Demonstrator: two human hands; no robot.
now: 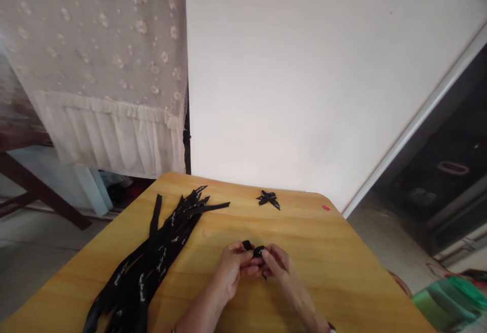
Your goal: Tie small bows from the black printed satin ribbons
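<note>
Between my two hands, just above the wooden table (327, 272), is a short black ribbon (258, 251) looped into a bow shape. My left hand (236, 263) pinches its left side between thumb and fingers. On the other side, my right hand (278, 262) grips the right loop, and a thin tail pokes out below the fingers. The middle of the ribbon is partly covered by my fingertips. Left of my hands lies a long bundle of black ribbons (163, 252) with white lettering. Farther back rests a black ribbon bow (268, 199) with lettered tails.
A small red piece (326, 207) lies near the table's far right corner. Behind the table stands a white wall panel (304, 79), with a lace curtain (110, 69) to its left. A green object (451, 302) is on the floor at the right.
</note>
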